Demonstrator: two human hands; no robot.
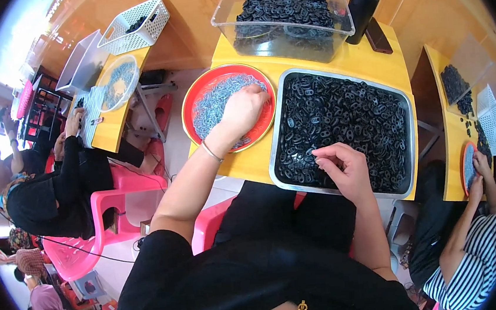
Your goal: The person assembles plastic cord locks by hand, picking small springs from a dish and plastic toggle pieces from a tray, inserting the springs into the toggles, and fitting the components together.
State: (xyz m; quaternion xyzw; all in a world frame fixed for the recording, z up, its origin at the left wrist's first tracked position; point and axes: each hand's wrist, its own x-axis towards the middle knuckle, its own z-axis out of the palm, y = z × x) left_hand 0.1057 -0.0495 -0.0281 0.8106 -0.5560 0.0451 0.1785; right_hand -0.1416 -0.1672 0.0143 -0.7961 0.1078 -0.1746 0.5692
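My left hand (245,109) is in the red round tray (190,101), its fingers closed over a pile of small silvery metal pieces (211,110). Whatever those fingers hold is hidden. My right hand (346,169) hovers at the near part of a metal tray (413,140) filled with small black oval pieces with holes (345,117). Thumb and forefinger are pinched together there; I cannot make out what is between them.
Behind the trays stands a clear plastic bin (286,51) of black pieces, beside a black flask (363,9) and a dark flat case (378,36). Co-workers sit at yellow tables on both sides. A pink chair (98,227) stands at left.
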